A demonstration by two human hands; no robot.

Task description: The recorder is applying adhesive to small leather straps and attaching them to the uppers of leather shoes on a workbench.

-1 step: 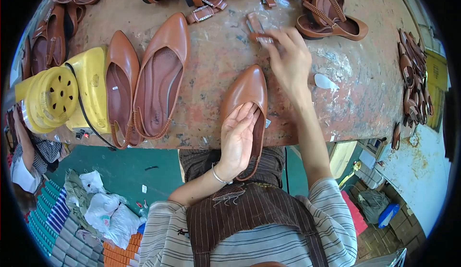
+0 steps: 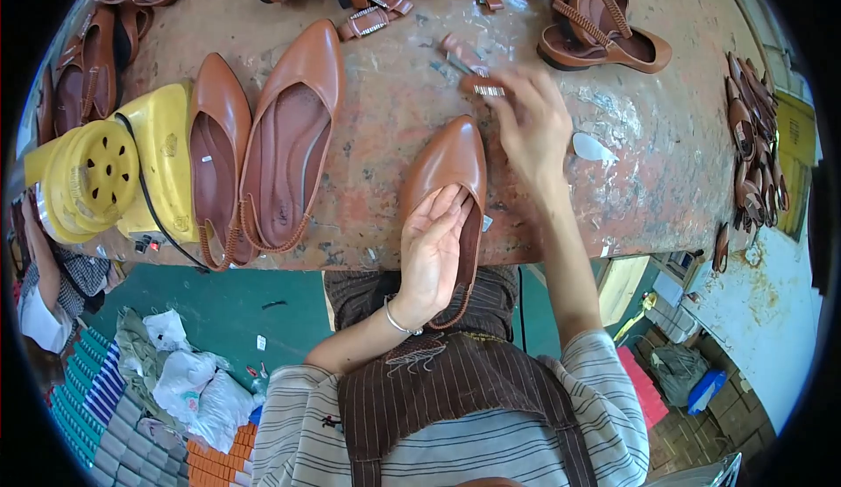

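Observation:
A brown pointed slingback shoe (image 2: 455, 154) stands at the table's near edge, its toe facing away from me. My left hand (image 2: 431, 255) grips it with the fingers inside its opening, palm up. Beyond the toe and to its right, my right hand (image 2: 536, 128) pinches a brown leather bow (image 2: 484, 87) with a sparkling band, held over the table; the fingers are blurred by motion. Left of this shoe lie two matching slingbacks, a larger one (image 2: 302, 93) and a narrower one (image 2: 219, 93).
A yellow machine (image 2: 158, 163) with a round vented head and black cable stands at the left. More bows (image 2: 372, 18) and shoes (image 2: 604, 31) lie along the table's far side. A white patch (image 2: 593, 147) is right of my right hand. Bags (image 2: 206, 391) lie on the floor.
My right hand and the bow have shifted slightly to the right and toward me. My left hand stays in the shoe.

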